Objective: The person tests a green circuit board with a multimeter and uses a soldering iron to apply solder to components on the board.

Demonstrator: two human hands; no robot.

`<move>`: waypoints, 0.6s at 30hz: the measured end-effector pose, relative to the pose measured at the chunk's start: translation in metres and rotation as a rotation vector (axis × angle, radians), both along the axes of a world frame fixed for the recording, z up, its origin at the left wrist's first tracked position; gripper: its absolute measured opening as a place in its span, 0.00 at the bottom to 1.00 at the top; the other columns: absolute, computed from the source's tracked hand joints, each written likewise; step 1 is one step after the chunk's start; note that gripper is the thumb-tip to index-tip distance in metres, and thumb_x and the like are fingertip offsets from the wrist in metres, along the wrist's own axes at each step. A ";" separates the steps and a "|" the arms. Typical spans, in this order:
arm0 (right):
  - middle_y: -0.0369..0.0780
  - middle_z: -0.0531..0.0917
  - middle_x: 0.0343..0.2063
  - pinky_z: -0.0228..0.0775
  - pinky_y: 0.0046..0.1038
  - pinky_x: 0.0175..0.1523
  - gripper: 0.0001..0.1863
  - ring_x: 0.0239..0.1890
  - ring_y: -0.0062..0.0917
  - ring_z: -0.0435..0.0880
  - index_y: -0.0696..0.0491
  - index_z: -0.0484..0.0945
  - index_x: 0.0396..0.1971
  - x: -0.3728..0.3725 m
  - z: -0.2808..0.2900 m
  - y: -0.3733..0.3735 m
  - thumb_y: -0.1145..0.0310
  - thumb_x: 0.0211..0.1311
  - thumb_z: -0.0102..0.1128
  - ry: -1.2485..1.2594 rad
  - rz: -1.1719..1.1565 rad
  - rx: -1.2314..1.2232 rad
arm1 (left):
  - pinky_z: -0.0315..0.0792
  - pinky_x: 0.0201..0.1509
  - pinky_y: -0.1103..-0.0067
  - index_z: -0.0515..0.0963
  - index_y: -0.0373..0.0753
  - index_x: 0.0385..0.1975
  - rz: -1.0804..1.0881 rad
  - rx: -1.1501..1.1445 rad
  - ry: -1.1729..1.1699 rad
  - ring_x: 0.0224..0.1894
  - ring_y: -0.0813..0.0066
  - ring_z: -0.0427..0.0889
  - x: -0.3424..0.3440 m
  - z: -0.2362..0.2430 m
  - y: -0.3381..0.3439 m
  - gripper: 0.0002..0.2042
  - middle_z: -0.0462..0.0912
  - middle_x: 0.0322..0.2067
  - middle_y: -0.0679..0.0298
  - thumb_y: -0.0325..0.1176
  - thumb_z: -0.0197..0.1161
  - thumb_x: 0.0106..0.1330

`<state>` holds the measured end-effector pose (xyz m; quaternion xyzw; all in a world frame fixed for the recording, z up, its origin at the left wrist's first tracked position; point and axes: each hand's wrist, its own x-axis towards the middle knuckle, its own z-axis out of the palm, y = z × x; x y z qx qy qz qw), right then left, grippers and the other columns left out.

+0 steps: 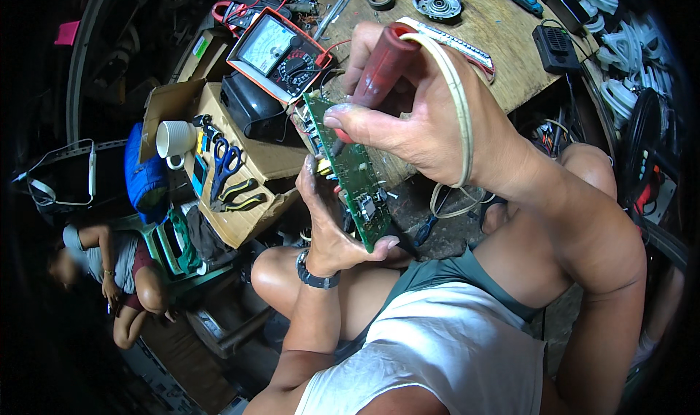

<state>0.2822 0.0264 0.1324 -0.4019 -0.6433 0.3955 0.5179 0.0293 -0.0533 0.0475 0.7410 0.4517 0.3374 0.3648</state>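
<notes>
My left hand (334, 233), with a dark watch on its wrist, grips a green circuit board (357, 178) by its lower left side. The board is tilted steeply, its solder side facing right and components showing along its left edge. In my right hand (430, 123) is a red-handled soldering iron (383, 61), its pale cord looping over the back of the hand and wrist. The iron points down at the upper part of the board. Its tip is partly hidden by my fingers, so I cannot tell whether it touches.
An analog multimeter (288, 54) stands beyond the board on the wooden table (503, 10). At left, a cardboard box (251, 218) bears blue scissors (224, 165), pliers (240, 195) and a white mug (175, 139). A black adapter (555, 49) lies at right. Another person (120, 269) sits lower left.
</notes>
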 end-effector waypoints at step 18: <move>0.36 0.79 0.24 0.71 0.25 0.34 0.14 0.27 0.18 0.79 0.57 0.78 0.28 0.002 -0.001 -0.011 0.69 0.54 0.78 0.018 -0.129 0.076 | 0.62 0.73 0.62 0.37 0.39 0.77 0.001 -0.003 -0.065 0.68 0.58 0.66 0.009 -0.001 0.001 0.72 0.60 0.67 0.51 0.50 0.87 0.36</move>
